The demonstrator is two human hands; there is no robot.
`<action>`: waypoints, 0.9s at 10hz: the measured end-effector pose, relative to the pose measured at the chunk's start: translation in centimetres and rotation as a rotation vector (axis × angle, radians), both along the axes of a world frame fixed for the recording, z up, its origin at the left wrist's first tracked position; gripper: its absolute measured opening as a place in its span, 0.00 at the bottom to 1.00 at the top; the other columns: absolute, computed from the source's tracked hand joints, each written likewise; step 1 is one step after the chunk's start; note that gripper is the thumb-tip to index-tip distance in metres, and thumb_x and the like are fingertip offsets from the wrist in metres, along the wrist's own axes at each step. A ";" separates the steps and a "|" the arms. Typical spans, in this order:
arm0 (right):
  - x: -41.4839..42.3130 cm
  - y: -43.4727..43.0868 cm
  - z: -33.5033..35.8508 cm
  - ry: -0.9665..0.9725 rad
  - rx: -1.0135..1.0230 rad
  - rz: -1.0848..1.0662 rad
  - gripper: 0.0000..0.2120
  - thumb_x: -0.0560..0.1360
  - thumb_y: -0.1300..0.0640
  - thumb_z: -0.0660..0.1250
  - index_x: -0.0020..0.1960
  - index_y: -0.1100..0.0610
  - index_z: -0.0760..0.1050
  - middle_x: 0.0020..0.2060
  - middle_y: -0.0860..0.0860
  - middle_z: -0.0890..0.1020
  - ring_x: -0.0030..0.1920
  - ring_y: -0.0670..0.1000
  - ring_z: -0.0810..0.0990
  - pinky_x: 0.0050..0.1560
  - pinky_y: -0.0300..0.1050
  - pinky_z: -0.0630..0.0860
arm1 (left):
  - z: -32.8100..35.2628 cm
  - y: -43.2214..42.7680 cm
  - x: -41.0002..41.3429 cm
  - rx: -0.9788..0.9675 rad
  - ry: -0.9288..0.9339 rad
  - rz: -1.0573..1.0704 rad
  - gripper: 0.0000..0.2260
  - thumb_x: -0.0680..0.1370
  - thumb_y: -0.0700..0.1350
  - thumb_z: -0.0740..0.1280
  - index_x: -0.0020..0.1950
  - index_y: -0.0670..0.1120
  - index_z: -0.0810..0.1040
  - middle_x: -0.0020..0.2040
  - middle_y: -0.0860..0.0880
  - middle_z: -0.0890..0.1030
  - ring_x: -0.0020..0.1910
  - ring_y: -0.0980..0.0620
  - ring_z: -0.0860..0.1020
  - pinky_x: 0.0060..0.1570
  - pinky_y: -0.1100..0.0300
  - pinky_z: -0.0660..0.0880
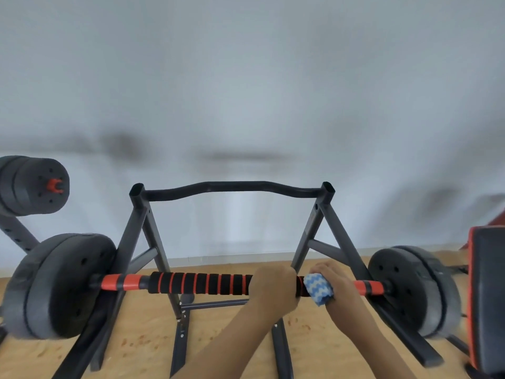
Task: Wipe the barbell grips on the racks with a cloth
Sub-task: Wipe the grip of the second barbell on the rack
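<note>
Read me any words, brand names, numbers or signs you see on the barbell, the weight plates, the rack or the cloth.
No text can be read anywhere in this view.
Weight plates: holes and blurred raised shapes only, no legible marking.
Rack: a faint reddish mark on the right upright, too small and blurred to read.
Barbell grip: red and black stripes, no lettering.
Cloth: blue and white zigzag pattern, no print.

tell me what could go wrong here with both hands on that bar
The barbell lies loose on the rack with plates at both ends, so a hard push from the cloth in the right hand might roll it. The left hand may hide an unwiped patch.
</note>
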State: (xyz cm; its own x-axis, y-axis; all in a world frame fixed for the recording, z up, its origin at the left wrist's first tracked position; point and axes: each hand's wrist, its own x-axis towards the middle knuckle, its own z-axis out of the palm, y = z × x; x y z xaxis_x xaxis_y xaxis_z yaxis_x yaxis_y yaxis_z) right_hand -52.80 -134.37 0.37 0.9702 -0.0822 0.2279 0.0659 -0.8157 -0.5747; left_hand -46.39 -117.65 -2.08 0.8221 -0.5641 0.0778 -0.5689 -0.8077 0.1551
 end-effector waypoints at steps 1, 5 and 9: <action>0.1 -0.1 0.5 0.049 0.045 0.050 0.21 0.70 0.75 0.69 0.54 0.51 0.80 0.51 0.46 0.78 0.52 0.47 0.77 0.53 0.41 0.76 | 2.7 -0.3 1.9 0.075 0.176 -0.016 0.14 0.77 0.60 0.70 0.45 0.50 0.74 0.35 0.53 0.76 0.34 0.51 0.77 0.39 0.58 0.78; -0.4 -0.6 -1.0 0.119 -0.012 0.077 0.22 0.71 0.60 0.78 0.59 0.44 0.74 0.56 0.38 0.73 0.57 0.43 0.76 0.56 0.38 0.80 | -0.9 1.1 1.0 0.002 -0.200 -0.189 0.11 0.74 0.53 0.77 0.45 0.50 0.78 0.35 0.54 0.79 0.29 0.54 0.76 0.30 0.61 0.77; -0.4 0.4 -1.2 0.018 0.012 -0.016 0.25 0.69 0.71 0.72 0.58 0.47 0.76 0.55 0.41 0.76 0.56 0.45 0.76 0.52 0.41 0.78 | 3.1 -0.5 4.9 0.179 0.440 -0.109 0.16 0.73 0.60 0.73 0.41 0.49 0.75 0.33 0.51 0.80 0.33 0.51 0.80 0.43 0.55 0.82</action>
